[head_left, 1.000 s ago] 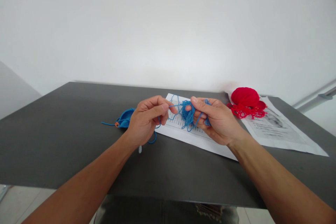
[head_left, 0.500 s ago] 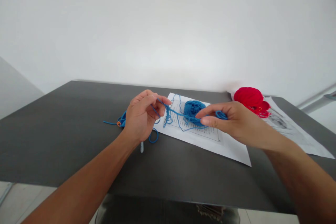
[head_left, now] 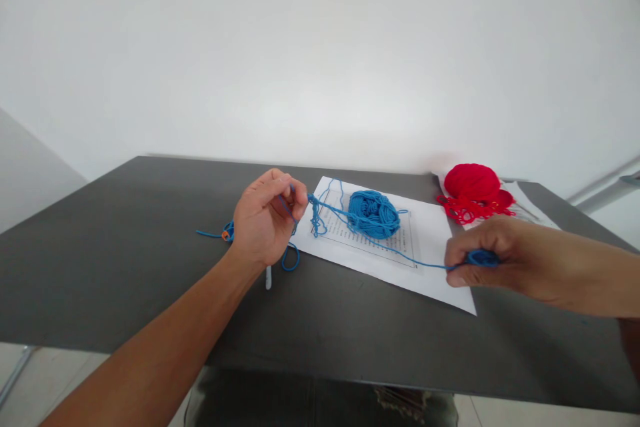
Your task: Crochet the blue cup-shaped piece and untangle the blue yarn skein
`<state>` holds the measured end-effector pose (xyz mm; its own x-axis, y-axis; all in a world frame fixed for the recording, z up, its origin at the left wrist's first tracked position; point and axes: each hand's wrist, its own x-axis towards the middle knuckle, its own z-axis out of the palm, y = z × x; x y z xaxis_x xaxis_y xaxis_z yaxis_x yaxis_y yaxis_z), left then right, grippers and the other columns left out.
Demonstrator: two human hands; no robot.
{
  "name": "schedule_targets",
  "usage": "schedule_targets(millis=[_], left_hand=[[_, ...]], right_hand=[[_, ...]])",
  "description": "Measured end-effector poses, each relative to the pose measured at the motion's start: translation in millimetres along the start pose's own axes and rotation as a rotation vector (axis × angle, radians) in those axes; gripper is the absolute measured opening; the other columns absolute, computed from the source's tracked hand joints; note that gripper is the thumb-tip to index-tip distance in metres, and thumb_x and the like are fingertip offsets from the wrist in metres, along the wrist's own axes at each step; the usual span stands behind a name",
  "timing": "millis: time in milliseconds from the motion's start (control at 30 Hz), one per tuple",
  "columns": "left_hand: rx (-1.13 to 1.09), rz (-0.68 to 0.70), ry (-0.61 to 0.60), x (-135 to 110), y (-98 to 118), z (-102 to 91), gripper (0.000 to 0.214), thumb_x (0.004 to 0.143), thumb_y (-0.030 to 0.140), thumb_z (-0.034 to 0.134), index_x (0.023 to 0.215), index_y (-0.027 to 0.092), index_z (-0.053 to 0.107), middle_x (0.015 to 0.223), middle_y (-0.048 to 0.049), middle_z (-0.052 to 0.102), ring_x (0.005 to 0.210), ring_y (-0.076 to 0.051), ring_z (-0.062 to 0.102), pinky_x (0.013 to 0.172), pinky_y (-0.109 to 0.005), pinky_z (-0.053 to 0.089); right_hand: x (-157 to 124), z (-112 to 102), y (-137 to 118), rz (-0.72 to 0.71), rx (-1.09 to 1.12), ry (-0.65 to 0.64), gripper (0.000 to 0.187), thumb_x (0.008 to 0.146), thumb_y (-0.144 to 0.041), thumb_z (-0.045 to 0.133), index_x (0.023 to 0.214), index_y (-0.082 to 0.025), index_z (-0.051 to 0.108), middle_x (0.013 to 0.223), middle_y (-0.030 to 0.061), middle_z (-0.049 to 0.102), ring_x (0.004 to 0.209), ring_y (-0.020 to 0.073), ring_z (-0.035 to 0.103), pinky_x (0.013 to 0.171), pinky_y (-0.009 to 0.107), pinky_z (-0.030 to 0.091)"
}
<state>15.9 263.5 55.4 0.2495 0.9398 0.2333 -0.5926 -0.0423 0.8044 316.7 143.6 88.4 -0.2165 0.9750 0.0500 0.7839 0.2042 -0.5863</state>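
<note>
My left hand (head_left: pixel 267 217) is closed in a pinch on blue yarn, with a tangled bit of blue yarn (head_left: pixel 317 213) hanging just right of its fingertips. Out to the right, my right hand (head_left: pixel 480 257) is closed around a small bundle of blue yarn (head_left: pixel 483 258). A single strand (head_left: pixel 400 251) stretches from it back toward the left hand, passing in front of the ball of blue yarn (head_left: pixel 374 213). That ball rests on a printed sheet (head_left: pixel 435 220). Behind the left wrist lie more blue yarn with an orange clip-like piece (head_left: pixel 227 235) and a pale stick-like end (head_left: pixel 269 277).
At the back right sits a ball of red yarn (head_left: pixel 471 182) with loose red strands (head_left: pixel 463 210) beside it, on more paper (head_left: pixel 543 213). A dark table (head_left: pixel 150 267) carries everything and meets a white wall (head_left: pixel 320 67). Its near edge is in front of my lap.
My right hand has moved right and toward me, away from the blue ball, drawing out a longer strand. The left hand stays nearly in place, shifted slightly left, fingers more closed.
</note>
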Motion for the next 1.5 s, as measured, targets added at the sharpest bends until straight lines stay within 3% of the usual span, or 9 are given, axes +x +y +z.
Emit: schedule_targets(millis=[200, 467, 633, 800, 1000, 1133, 1233, 1333, 1500], left_hand=[[-0.122, -0.101, -0.084, -5.5, 6.8, 1.4, 0.024, 0.077, 0.013, 0.061, 0.055, 0.017, 0.052, 0.053, 0.0008, 0.041, 0.049, -0.011, 0.035, 0.047, -0.022, 0.027], [-0.121, -0.137, -0.105, -9.5, 11.3, 5.4, 0.027, 0.074, 0.014, 0.063, 0.053, 0.018, 0.046, 0.051, 0.0029, 0.030, 0.048, -0.011, 0.026, 0.048, -0.025, 0.025], [-0.103, -0.150, -0.117, -10.9, 12.8, 7.8, 0.029, 0.074, 0.014, 0.064, 0.053, 0.019, 0.044, 0.052, 0.0029, 0.030, 0.049, -0.011, 0.026, 0.048, -0.026, 0.027], [-0.105, -0.140, -0.111, -10.5, 10.3, 6.0, 0.032, 0.073, 0.016, 0.067, 0.054, 0.019, 0.042, 0.053, 0.0031, 0.031, 0.049, -0.010, 0.028, 0.048, -0.025, 0.030], [-0.077, -0.142, -0.099, -9.2, 9.0, 5.5, 0.034, 0.073, 0.018, 0.069, 0.054, 0.018, 0.041, 0.054, 0.0032, 0.031, 0.049, -0.009, 0.030, 0.047, -0.023, 0.031], [-0.065, -0.154, -0.115, -9.0, 9.9, 5.7, 0.032, 0.072, 0.019, 0.070, 0.054, 0.018, 0.043, 0.054, 0.0033, 0.031, 0.049, -0.009, 0.029, 0.047, -0.024, 0.028], [-0.073, -0.194, -0.150, -9.4, 10.0, 4.2, 0.032, 0.071, 0.020, 0.072, 0.055, 0.018, 0.045, 0.054, 0.0032, 0.032, 0.049, -0.009, 0.028, 0.046, -0.024, 0.024], [-0.082, -0.243, -0.203, -9.6, 9.0, 2.0, 0.031, 0.070, 0.020, 0.075, 0.055, 0.017, 0.048, 0.052, 0.0024, 0.034, 0.049, -0.009, 0.027, 0.045, -0.024, 0.020], [-0.070, -0.254, -0.260, -9.6, 7.4, -0.4, 0.030, 0.071, 0.021, 0.076, 0.055, 0.017, 0.051, 0.049, 0.0011, 0.039, 0.048, -0.009, 0.029, 0.044, -0.024, 0.022]], right_hand=[[17.0, 46.6, -41.5, -0.009, 0.125, -0.086, 0.057, 0.093, -0.069, 0.057, 0.063, -0.020, 0.055, 0.058, -0.0033, 0.038, 0.057, 0.0122, 0.039, 0.052, 0.027, 0.028], [42.0, 61.7, -61.0, -0.040, 0.212, -0.086, 0.040, 0.096, -0.038, 0.063, 0.065, -0.020, 0.044, 0.063, -0.0058, 0.038, 0.058, 0.0096, 0.033, 0.053, 0.026, 0.027], [54.2, 93.9, -66.7, -0.062, -0.002, -0.102, 0.005, 0.097, -0.025, 0.062, 0.096, -0.021, 0.059, 0.068, -0.0045, 0.059, 0.059, 0.0123, 0.050, 0.057, 0.026, 0.034], [65.5, 114.9, -67.7, 0.023, -0.103, 0.044, 0.043, 0.101, -0.028, 0.055, 0.140, -0.010, 0.049, 0.104, 0.0175, 0.072, 0.088, 0.0291, 0.069, 0.075, 0.038, 0.048], [55.5, 86.8, -66.1, -0.123, -0.154, 0.025, 0.043, 0.090, -0.031, 0.072, 0.128, -0.013, 0.063, 0.138, 0.0218, 0.065, 0.127, 0.0376, 0.060, 0.102, 0.046, 0.049], [53.6, 52.1, -74.9, -0.128, -0.100, 0.225, 0.025, 0.100, -0.034, 0.057, 0.084, -0.020, 0.072, 0.080, 0.0050, 0.076, 0.069, 0.0192, 0.068, 0.065, 0.030, 0.048], [71.0, 47.4, -70.5, -0.015, 0.009, 0.436, 0.027, 0.104, -0.031, 0.049, 0.092, -0.019, 0.070, 0.078, 0.0037, 0.075, 0.067, 0.0163, 0.068, 0.064, 0.027, 0.048], [94.9, 56.7, -55.5, -0.013, 0.054, 0.117, 0.023, 0.101, -0.020, 0.048, 0.103, -0.017, 0.071, 0.091, 0.0054, 0.079, 0.076, 0.0165, 0.074, 0.068, 0.026, 0.053], [114.6, 67.7, -49.5, -0.059, -0.024, -0.270, 0.022, 0.088, -0.041, 0.074, 0.086, -0.019, 0.074, 0.061, -0.0011, 0.068, 0.055, 0.0155, 0.063, 0.053, 0.025, 0.043]])
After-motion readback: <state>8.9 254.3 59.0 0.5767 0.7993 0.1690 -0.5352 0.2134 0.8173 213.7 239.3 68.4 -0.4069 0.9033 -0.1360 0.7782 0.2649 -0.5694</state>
